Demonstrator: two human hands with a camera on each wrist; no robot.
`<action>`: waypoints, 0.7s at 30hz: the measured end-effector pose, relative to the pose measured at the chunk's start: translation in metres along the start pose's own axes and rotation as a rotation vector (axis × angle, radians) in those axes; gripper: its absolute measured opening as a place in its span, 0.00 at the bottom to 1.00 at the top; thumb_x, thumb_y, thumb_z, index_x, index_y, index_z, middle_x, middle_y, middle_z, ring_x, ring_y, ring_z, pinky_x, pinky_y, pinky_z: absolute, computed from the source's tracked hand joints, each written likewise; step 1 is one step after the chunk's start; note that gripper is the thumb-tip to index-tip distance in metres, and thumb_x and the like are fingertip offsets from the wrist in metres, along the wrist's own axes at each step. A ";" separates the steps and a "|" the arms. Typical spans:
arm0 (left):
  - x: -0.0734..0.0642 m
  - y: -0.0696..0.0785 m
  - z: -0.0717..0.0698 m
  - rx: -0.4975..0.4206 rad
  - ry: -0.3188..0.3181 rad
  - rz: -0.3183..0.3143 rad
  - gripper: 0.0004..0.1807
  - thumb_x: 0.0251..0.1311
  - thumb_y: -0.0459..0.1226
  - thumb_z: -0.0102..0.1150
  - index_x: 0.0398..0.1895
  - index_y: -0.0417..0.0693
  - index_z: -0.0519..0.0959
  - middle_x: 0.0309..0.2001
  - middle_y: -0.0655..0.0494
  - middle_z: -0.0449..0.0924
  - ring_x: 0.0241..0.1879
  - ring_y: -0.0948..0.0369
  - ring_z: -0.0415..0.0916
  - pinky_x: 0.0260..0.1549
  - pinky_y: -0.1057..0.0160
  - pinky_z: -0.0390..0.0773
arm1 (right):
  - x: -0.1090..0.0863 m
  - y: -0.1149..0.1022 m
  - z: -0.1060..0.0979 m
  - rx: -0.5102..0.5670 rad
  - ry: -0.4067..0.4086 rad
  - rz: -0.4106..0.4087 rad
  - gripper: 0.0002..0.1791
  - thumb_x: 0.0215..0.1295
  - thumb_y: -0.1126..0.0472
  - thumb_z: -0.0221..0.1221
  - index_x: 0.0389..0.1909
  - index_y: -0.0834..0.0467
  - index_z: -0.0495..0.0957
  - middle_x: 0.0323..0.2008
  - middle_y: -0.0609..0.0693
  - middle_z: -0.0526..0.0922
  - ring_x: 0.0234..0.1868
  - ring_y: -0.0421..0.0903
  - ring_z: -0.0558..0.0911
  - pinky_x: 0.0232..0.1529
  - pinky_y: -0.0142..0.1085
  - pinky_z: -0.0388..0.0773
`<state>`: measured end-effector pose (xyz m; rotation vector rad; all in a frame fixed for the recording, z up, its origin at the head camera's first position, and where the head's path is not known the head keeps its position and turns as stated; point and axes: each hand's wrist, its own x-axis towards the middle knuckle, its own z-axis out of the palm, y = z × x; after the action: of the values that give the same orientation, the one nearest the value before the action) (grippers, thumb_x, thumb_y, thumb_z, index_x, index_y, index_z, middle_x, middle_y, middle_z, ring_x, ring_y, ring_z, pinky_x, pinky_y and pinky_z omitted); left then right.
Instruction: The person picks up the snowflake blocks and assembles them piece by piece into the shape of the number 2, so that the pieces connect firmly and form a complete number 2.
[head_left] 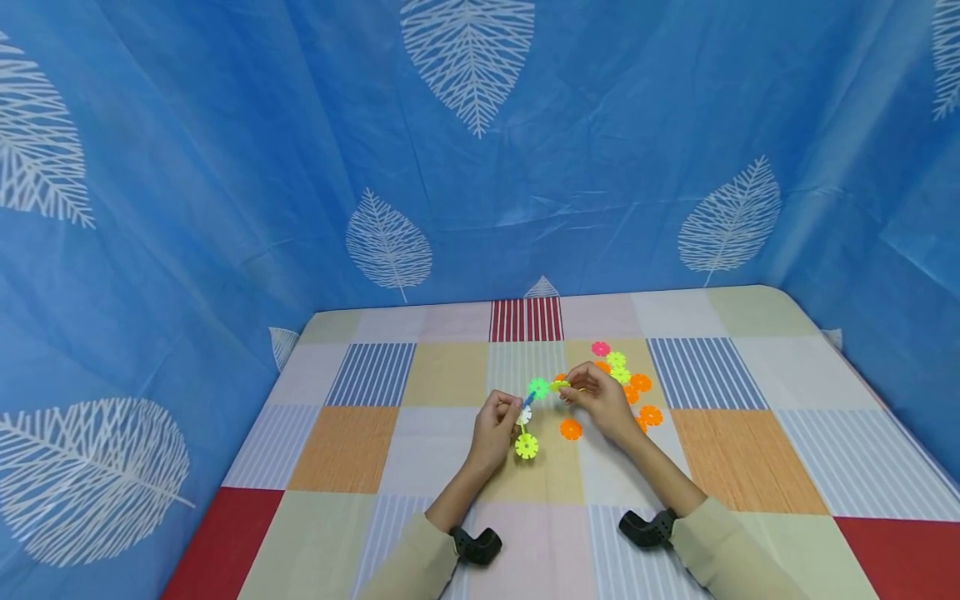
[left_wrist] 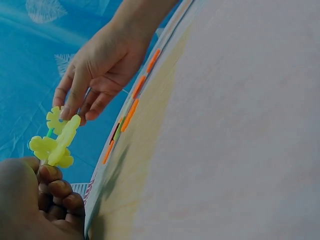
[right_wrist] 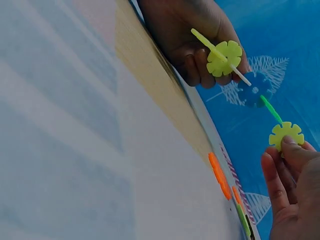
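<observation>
A chain of notched, flower-shaped plastic discs runs between the two hands above the table. My left hand (head_left: 493, 429) pinches it near the blue disc (right_wrist: 255, 90) and the white disc (head_left: 525, 414). Below those fingers hangs a yellow disc (head_left: 527, 447), with another yellow disc (right_wrist: 201, 39) edge-on beside it in the right wrist view. A green disc (head_left: 538, 388) links the blue one to the yellow end disc (right_wrist: 286, 131). That end disc is pinched between thumb and fingers of my right hand (head_left: 600, 402). The left fingertips are partly hidden behind discs in the right wrist view.
Loose orange discs (head_left: 651, 415) lie around and beyond the right hand, one orange disc (head_left: 571, 429) between the forearms. Farther back are yellow-green discs (head_left: 617, 359) and a pink disc (head_left: 601, 348). A patchwork cloth (head_left: 345, 525) covers the table; blue curtains (head_left: 570, 183) enclose it.
</observation>
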<state>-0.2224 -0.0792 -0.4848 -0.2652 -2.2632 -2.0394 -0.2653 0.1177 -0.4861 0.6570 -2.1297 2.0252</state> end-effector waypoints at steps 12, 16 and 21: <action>-0.001 0.002 -0.002 0.049 -0.049 0.020 0.09 0.67 0.32 0.47 0.39 0.30 0.69 0.18 0.56 0.68 0.19 0.67 0.64 0.22 0.73 0.65 | -0.004 -0.008 0.002 -0.107 -0.041 -0.093 0.06 0.55 0.77 0.59 0.34 0.71 0.74 0.32 0.64 0.79 0.30 0.61 0.78 0.34 0.33 0.79; -0.001 0.000 -0.002 0.020 -0.074 -0.001 0.11 0.67 0.33 0.47 0.44 0.30 0.71 0.18 0.57 0.69 0.18 0.68 0.62 0.20 0.73 0.64 | -0.006 -0.008 0.002 -0.141 -0.034 -0.112 0.05 0.54 0.76 0.60 0.33 0.69 0.77 0.31 0.61 0.80 0.30 0.52 0.79 0.35 0.30 0.78; -0.001 0.002 -0.001 0.020 -0.080 -0.034 0.11 0.67 0.34 0.48 0.43 0.32 0.74 0.14 0.58 0.67 0.14 0.70 0.59 0.13 0.75 0.59 | -0.009 -0.007 0.006 -0.127 -0.060 -0.138 0.06 0.52 0.77 0.61 0.31 0.66 0.78 0.29 0.58 0.80 0.29 0.49 0.80 0.34 0.31 0.78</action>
<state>-0.2213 -0.0801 -0.4829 -0.3155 -2.3486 -2.0576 -0.2533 0.1135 -0.4841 0.8298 -2.1594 1.8056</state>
